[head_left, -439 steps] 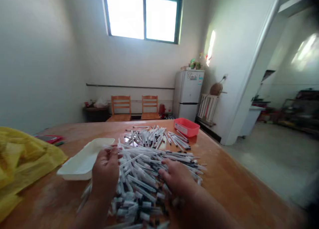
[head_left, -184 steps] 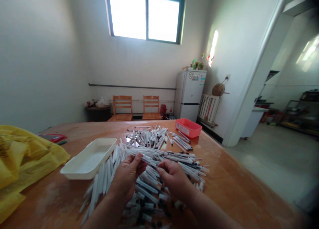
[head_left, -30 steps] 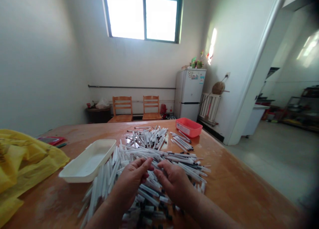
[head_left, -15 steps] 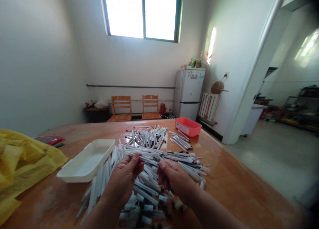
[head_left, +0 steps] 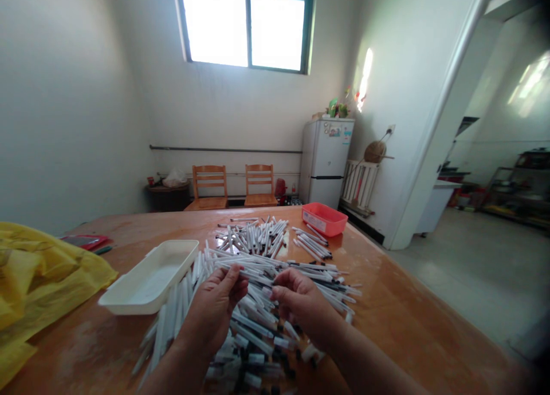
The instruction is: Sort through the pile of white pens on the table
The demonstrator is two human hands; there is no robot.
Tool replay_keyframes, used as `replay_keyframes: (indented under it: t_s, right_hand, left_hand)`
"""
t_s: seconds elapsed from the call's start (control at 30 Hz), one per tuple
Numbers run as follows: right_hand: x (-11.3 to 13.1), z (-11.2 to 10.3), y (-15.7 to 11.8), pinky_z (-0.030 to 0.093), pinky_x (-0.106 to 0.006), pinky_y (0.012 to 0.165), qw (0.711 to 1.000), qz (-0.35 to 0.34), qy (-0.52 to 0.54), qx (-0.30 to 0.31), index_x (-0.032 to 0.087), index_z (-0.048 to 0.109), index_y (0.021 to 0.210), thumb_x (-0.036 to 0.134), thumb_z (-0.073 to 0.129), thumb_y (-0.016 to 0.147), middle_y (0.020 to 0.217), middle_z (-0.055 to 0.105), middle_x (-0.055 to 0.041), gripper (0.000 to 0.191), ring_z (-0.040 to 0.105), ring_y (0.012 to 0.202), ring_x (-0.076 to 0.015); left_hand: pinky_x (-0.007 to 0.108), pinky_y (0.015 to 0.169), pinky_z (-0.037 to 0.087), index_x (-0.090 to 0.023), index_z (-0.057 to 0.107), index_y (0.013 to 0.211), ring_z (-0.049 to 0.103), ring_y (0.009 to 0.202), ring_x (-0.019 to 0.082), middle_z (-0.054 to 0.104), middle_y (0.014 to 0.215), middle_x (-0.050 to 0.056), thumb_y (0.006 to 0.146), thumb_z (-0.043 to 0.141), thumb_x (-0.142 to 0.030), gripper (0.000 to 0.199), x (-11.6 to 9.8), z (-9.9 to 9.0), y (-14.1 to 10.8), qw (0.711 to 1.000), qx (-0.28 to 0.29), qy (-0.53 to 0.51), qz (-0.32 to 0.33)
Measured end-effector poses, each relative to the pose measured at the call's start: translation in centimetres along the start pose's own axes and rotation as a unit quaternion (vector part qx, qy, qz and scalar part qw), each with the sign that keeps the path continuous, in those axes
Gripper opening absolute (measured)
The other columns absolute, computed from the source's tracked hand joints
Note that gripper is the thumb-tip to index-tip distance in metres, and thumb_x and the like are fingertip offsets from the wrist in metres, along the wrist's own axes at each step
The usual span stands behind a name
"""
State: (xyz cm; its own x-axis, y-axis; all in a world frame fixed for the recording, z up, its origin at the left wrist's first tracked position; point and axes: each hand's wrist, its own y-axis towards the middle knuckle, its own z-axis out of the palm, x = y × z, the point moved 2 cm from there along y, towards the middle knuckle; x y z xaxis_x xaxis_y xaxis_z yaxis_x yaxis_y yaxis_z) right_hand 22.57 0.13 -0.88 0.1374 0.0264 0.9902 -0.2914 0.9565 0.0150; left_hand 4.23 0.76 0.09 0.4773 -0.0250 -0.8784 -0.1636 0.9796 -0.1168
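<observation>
My left hand (head_left: 221,295) is closed, thumb and forefinger pinching one end of a white pen (head_left: 256,278) that points right. Opposite it, my right hand (head_left: 298,297) is closed at the pen's other end, and a clear pen cap (head_left: 267,292) shows at its fingertips. Both hands are just above a large heap of white pens (head_left: 253,263) with dark tips. Below and between my wrists lie several loose clear and black caps (head_left: 253,360), partly blurred. My palms hide part of the heap.
A white plastic tray (head_left: 129,290) stands left of the heap, beside a yellow plastic bag (head_left: 47,280). A red basket (head_left: 322,226) stands at the table's far right, near a small group of pens (head_left: 311,243). Two wooden chairs (head_left: 209,183) and a fridge (head_left: 329,154) are beyond the table.
My right hand's fingers have shifted slightly and its forefinger has risen at the pen's end. My left hand has stayed almost still.
</observation>
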Motion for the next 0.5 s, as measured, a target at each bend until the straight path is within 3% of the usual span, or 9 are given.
replay_keyframes:
  t_s: [0.17,0.33,0.5]
  right_hand:
    - [0.03,0.12,0.01,0.026,-0.018,0.039,0.999,0.024,-0.014,0.019,0.017,0.052,0.085,0.060,0.054,0.089,0.069,0.065,-0.0002,0.044,0.047,0.042,-0.0059]
    - [-0.15,-0.01,0.07,0.030,-0.017,0.041,1.000,0.000,0.003,0.002,0.018,0.051,0.090,0.046,0.073,0.079,0.074,0.064,0.0034,0.037,0.050,0.046,-0.0057]
    - [-0.40,-0.01,0.13,0.026,-0.018,0.039,0.999,0.031,-0.004,0.026,0.017,0.053,0.087,0.061,0.055,0.089,0.071,0.066,-0.0008,0.044,0.048,0.043,-0.0062]
  left_hand:
    - [0.021,0.066,0.058,-0.015,0.069,0.084,0.065,0.068,0.010,0.067,0.080,0.003,0.081,0.075,-0.021,0.009,0.06,-0.01,0.07,1.000,0.000,0.001,0.003]
    - [0.020,0.066,0.057,-0.015,0.069,0.085,0.065,0.068,0.010,0.067,0.080,0.003,0.082,0.074,-0.022,0.009,-0.01,0.16,-0.10,1.000,0.003,0.002,-0.003]
    - [0.020,0.064,0.057,-0.015,0.069,0.083,0.065,0.066,0.010,0.066,0.078,0.003,0.080,0.075,-0.020,0.009,-0.12,0.20,-0.10,1.000,-0.008,0.000,0.004]
